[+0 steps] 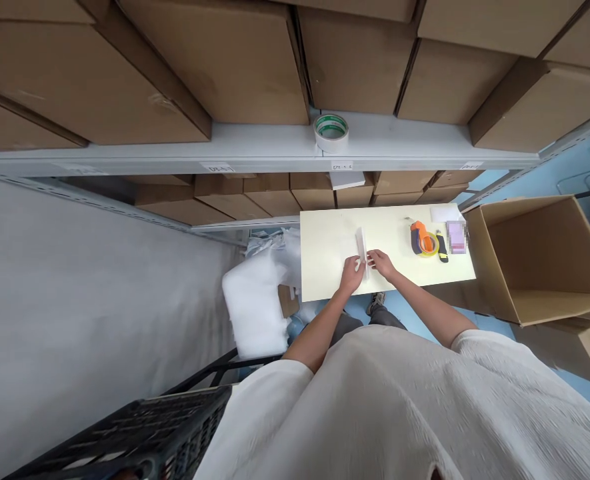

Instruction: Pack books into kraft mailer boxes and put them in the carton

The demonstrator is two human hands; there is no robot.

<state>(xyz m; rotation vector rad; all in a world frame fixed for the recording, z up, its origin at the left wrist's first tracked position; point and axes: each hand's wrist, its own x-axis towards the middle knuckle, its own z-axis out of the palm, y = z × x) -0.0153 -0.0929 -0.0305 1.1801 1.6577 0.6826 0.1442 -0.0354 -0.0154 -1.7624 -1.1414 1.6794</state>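
Note:
A thin white flat piece point(360, 241), perhaps folded card or a slim box, stands on edge over the pale tabletop point(325, 253). My left hand point(352, 274) is closed on its near end, with thumb and fingers pinching it. From the other side, my right hand point(381, 264) has its fingertips against the same piece, fingers bent. To the right of my hands lie an orange tape dispenser point(423, 237) with a yellow roll of tape point(430, 245), and a black and yellow cutter point(442, 247).
A blurred pink pack point(457, 237) sits at the table's right end, beside a large open carton point(549, 260). Shelves of cardboard boxes point(359, 60) rise in front, with a tape roll point(331, 133) on the ledge. White foam sheets point(255, 300) and a black crate point(175, 433) are leftward.

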